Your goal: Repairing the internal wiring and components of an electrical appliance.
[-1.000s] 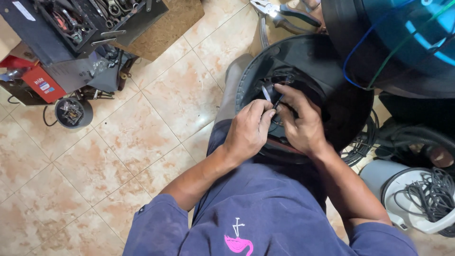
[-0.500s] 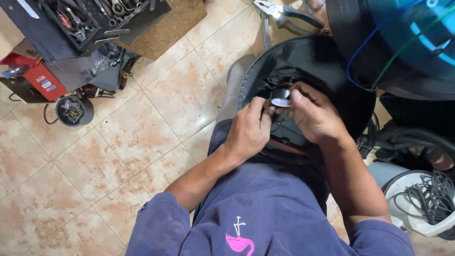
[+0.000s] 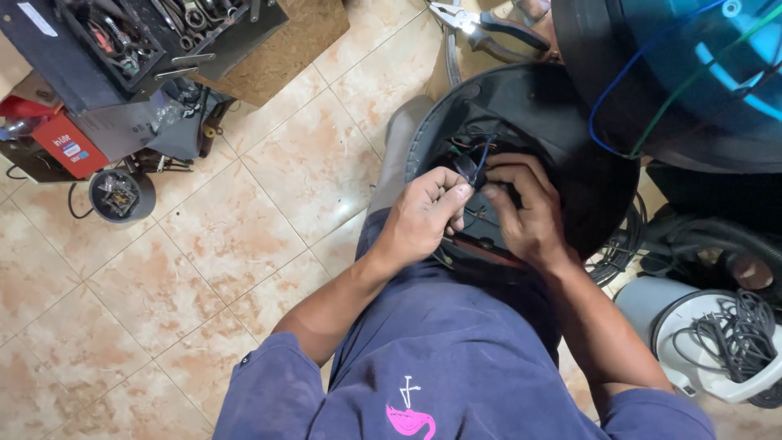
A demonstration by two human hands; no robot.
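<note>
Far to my left on the tiled floor (image 3: 244, 236) sits the open toolbox (image 3: 138, 33), with a red box (image 3: 69, 147) and a small round black part (image 3: 120, 195) beside it, all well apart from me. If I need a tool I have to let go and lean over, and whatever I am pinching could slip back into the housing.

My left hand (image 3: 419, 220) is closed, thumb and forefinger pinched on a small dark connector (image 3: 467, 169) where thin wires (image 3: 481, 155) come up out of the round black housing (image 3: 586, 163) resting against my lap. The grip is only at the fingertips, so I judge a sharp tug could pull a wire out of its joint or snap a thin strand.

My right hand (image 3: 525, 216) curls just beside it, fingers bent down into the same bundle of wires; I cannot tell exactly what those fingers have hold of, since they cover it. Both hands crowd one small spot, so I could easily mistake one wire for another.

Further right, a blue wire (image 3: 611, 98) loops down from the dark drum (image 3: 700, 73) above the housing; my right forearm could snag it. The pliers (image 3: 489, 24) lie on the floor beyond the housing, and a white canister holding coiled grey cable (image 3: 737, 338) stands by my right side, near enough to knock.
</note>
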